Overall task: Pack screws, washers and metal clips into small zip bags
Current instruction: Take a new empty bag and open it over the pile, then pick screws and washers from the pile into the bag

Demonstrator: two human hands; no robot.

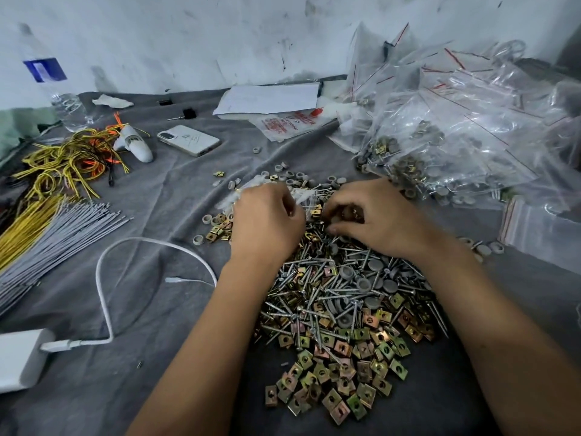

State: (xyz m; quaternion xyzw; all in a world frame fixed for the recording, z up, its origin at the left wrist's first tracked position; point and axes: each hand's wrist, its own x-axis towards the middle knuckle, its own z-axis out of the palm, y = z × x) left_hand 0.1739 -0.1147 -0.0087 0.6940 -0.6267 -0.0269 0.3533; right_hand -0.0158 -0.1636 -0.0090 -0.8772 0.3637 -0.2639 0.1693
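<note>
A big heap of silver screws [317,278], grey round washers [374,265] and brass-coloured square metal clips [342,366] lies on the grey cloth in front of me. My left hand [267,225] grips a small clear zip bag [298,196] at the far side of the heap. My right hand [374,215] hovers just right of the bag with curled fingers, pinching small grey and brass parts from the pile. What exactly sits between its fingertips is partly hidden.
Filled zip bags [440,136] pile up at the back right, with empty flat bags [534,228] at the right edge. A phone [188,140], papers [270,97], a water bottle [56,86], yellow wires [63,165], grey ties [53,234], a white cable [107,297] and charger [22,357] lie left.
</note>
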